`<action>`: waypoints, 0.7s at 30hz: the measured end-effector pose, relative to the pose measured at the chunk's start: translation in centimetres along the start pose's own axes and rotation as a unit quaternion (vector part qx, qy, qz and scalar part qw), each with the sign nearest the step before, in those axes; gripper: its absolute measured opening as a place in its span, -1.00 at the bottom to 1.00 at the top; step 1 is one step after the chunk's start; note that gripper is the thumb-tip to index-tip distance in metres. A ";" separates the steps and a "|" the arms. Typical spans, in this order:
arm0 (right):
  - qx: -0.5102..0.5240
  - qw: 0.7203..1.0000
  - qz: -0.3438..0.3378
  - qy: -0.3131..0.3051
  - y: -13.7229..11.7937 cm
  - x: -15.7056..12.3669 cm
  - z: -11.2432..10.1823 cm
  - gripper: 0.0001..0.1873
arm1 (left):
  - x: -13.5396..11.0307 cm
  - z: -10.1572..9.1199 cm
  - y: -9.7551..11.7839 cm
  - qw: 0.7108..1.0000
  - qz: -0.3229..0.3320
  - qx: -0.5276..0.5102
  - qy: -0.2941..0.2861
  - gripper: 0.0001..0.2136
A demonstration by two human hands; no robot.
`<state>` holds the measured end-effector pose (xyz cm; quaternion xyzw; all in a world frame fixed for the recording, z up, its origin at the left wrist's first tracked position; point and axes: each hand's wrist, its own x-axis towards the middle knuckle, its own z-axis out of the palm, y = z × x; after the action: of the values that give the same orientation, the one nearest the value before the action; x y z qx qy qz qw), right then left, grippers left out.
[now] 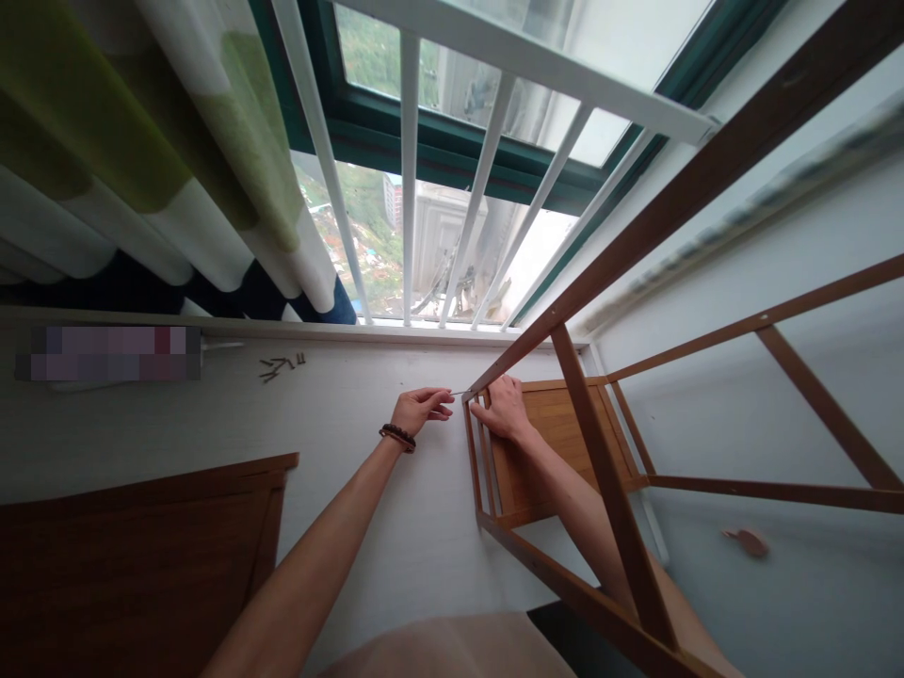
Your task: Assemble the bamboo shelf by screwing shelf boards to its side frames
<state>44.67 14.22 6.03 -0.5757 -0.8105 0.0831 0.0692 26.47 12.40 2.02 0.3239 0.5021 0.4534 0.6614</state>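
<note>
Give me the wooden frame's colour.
The frame is reddish brown, seen best in the head view.

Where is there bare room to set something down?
The white surface is bare between the screws, the dark brown panel and the left hand, and again between the left forearm and the wooden frame. It's crowded where the left hand's thin tool reaches the wooden frame, beside the right hand.
</note>
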 end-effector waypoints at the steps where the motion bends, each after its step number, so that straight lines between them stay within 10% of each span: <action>1: 0.001 1.000 -0.001 0.001 0.0 0.0 0.0 -0.76 | 0.0 0.0 0.0 1.000 -0.012 -0.025 -0.001 -0.63; 13: 0.011 1.000 -0.002 0.002 -0.2 -0.1 -0.1 -0.75 | 0.8 -0.6 -0.4 0.993 0.063 0.097 0.010 -0.68; 21: 0.011 1.000 0.001 0.005 -0.2 0.0 -0.1 -0.74 | 1.1 -0.7 0.2 0.987 -0.138 -0.064 -0.061 -0.75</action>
<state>44.56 14.13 6.14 -0.5763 -0.8085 0.0891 0.0789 25.82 13.45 1.57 0.2359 0.4708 0.3682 0.7663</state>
